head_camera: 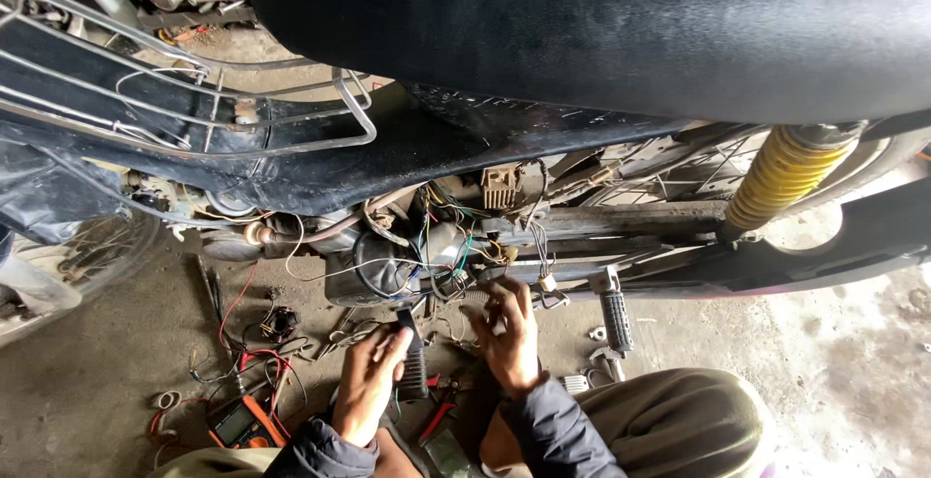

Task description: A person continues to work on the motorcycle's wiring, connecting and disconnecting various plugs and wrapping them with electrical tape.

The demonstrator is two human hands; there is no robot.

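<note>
A motorcycle point(543, 42) fills the upper frame, its yellow spring point(784, 175) at right. Below centre, the right hand point(511, 334) pinches wires point(490, 299) under the frame; the left hand point(370, 381) grips a black tool point(405, 321). A multimeter point(238, 423) lies lower left on the floor point(844, 362).

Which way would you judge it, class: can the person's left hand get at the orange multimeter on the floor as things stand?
Probably yes. The left hand holds a black tool just above and right of the multimeter. Only loose red wires lie between, though the hand is occupied.
</note>
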